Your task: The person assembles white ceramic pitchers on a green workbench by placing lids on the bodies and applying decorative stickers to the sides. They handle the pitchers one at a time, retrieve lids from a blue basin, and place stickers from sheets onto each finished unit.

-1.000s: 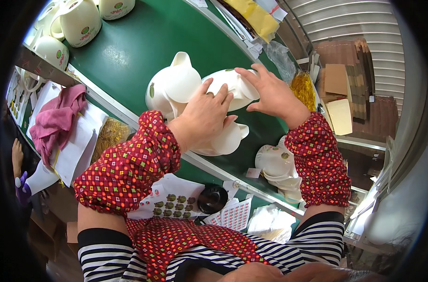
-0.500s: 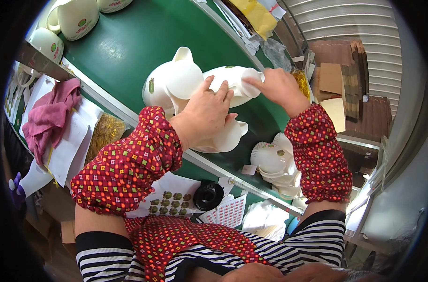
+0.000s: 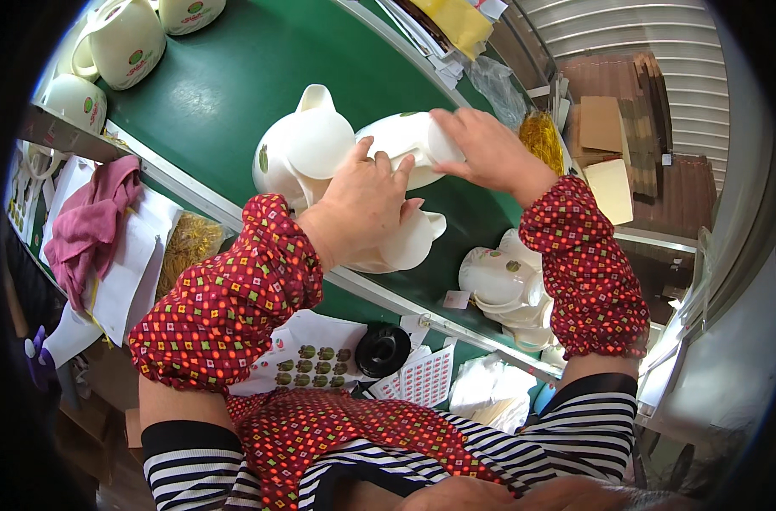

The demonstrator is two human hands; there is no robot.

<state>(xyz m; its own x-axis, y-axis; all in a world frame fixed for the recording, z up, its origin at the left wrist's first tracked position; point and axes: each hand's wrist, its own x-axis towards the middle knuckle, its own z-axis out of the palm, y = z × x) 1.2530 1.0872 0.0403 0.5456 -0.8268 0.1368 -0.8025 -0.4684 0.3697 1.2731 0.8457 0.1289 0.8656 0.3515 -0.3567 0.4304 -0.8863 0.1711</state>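
Note:
Several white plastic jugs with spouts and handles lie grouped on the green tabletop (image 3: pixel 209 102). My left hand (image 3: pixel 362 196) rests across them with its fingers spread, the fingertips touching the handle side of the far-right jug (image 3: pixel 396 136). That jug lies on its side with a small dark green sticker on it. My right hand (image 3: pixel 494 153) grips its right end, fingers above and thumb below. Left of my hands sits another white jug (image 3: pixel 273 157), also with a green sticker. A third jug (image 3: pixel 409 243) shows partly below my left wrist.
More jugs (image 3: pixel 500 277) are stacked at the right. Printed jugs (image 3: pixel 128 47) stand at the far left. Near me lie a sheet of green stickers (image 3: pixel 311 366), a black tape roll (image 3: pixel 382 350) and a red sticker sheet (image 3: pixel 426 375). A pink cloth (image 3: pixel 94 226) hangs over papers at left.
My right hand has shifted slightly left, its fingers reaching further over the jug's end. My left hand stays on the jugs.

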